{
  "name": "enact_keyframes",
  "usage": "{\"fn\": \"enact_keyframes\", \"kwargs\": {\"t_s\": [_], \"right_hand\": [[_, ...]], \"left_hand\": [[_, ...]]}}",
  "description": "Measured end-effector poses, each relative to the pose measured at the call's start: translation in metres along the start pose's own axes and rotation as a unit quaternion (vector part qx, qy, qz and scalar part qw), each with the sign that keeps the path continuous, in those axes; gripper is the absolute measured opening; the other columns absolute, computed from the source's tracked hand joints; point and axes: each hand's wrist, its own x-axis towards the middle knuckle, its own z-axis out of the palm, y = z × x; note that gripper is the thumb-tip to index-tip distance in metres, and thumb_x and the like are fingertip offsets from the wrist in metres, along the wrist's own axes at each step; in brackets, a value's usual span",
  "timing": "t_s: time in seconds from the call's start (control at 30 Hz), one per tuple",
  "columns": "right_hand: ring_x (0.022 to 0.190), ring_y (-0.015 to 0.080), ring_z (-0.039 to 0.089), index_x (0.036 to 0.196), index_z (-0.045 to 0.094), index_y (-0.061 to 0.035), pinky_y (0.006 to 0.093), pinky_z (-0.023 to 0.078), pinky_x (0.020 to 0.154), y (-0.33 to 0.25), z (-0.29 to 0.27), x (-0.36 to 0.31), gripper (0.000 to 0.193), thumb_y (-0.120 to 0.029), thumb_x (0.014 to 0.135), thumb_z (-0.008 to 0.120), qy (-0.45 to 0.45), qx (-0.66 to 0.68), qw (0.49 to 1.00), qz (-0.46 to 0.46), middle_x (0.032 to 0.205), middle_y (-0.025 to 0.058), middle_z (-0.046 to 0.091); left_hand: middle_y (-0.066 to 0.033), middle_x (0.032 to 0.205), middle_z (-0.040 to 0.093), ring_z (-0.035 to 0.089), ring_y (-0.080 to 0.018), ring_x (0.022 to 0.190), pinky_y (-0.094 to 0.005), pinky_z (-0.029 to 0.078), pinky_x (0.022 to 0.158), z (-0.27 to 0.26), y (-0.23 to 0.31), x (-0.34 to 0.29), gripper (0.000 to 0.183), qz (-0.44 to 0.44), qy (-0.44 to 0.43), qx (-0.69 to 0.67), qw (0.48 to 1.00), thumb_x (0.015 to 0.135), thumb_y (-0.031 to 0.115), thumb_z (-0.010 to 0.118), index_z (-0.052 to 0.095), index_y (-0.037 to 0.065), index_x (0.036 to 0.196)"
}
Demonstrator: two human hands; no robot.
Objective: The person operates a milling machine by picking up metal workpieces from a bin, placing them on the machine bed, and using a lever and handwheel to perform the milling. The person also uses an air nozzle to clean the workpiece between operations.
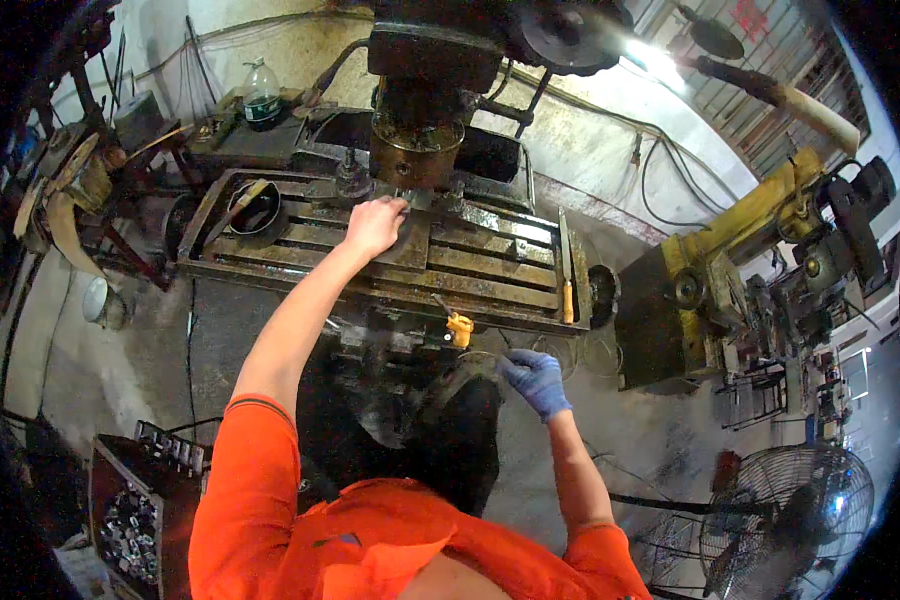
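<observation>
My bare left hand [374, 228] reaches over the slotted metal table [470, 258] of a milling machine, just below its spindle head [415, 150]. Its fingers are closed at small metal parts there; what they grip, if anything, is too small to make out. In a blue glove, my right hand [535, 383] is closed in front of the table's near edge, to the right of a yellow box-shaped fitting [459, 330]. A thin curved line runs up to the gloved fingers, and whatever is inside them is hidden.
A black bowl with a brush [255, 208] stands on the table's left part. A yellow-handled tool [568, 300] lies at its right end. A large plastic bottle [261, 95] is behind. Lower left holds a bin of metal parts [130, 530]; lower right, a fan [785, 520].
</observation>
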Motion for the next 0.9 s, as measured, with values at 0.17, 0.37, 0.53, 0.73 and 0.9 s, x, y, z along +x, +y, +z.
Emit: {"fn": "enact_keyframes", "kwargs": {"t_s": [0.17,0.37,0.53,0.73,0.9], "right_hand": [[0.078,0.0164,0.062,0.093,0.064,-0.0002,0.0288,0.048,0.070,-0.010,-0.049,-0.001,0.029,-0.016,0.069,0.070,0.046,-0.003,0.999,-0.013,0.085,0.0123,0.066],[0.084,0.0165,0.058,0.095,0.064,-0.0008,0.0285,0.045,0.077,-0.174,-0.179,0.035,0.021,-0.011,0.078,0.056,0.299,-0.085,0.935,-0.169,0.095,0.0064,0.063],[0.100,0.0252,0.054,0.107,0.054,-0.0001,0.0425,0.041,0.090,-0.290,-0.309,0.045,0.028,-0.018,0.087,0.046,0.102,0.369,0.765,-0.518,0.107,0.0141,0.055],[0.099,0.0305,0.053,0.092,0.055,0.0001,0.0459,0.039,0.091,-0.270,-0.252,0.038,0.030,-0.025,0.089,0.040,0.329,0.281,0.796,-0.422,0.101,0.0167,0.057],[0.100,0.0302,0.051,0.086,0.055,-0.0009,0.0410,0.039,0.089,-0.210,-0.205,0.019,0.032,-0.029,0.090,0.040,0.254,0.274,0.770,-0.518,0.100,0.0151,0.057]], "left_hand": [[-0.0140,0.080,0.061,0.060,-0.0324,0.073,-0.0433,0.047,0.063,0.010,-0.001,0.002,0.020,-0.054,0.048,0.018,0.997,0.074,0.021,0.060,0.059,0.007,0.088],[-0.0137,0.083,0.063,0.061,-0.0325,0.077,-0.0435,0.048,0.066,0.006,-0.011,0.012,0.036,-0.202,-0.031,0.034,0.978,0.067,0.030,0.066,0.060,0.010,0.095],[-0.0128,0.090,0.063,0.060,-0.0289,0.085,-0.0403,0.047,0.075,0.000,-0.005,0.017,0.038,-0.170,-0.013,-0.057,0.984,0.068,0.025,0.065,0.061,0.014,0.104],[-0.0116,0.086,0.064,0.060,-0.0285,0.083,-0.0395,0.048,0.073,-0.004,-0.018,0.011,0.033,-0.203,0.001,-0.040,0.978,0.069,0.027,0.066,0.064,0.016,0.100],[-0.0128,0.082,0.064,0.061,-0.0292,0.081,-0.0390,0.049,0.070,-0.004,-0.003,0.018,0.030,-0.203,-0.027,-0.030,0.978,0.068,0.029,0.068,0.066,0.013,0.093]]}}
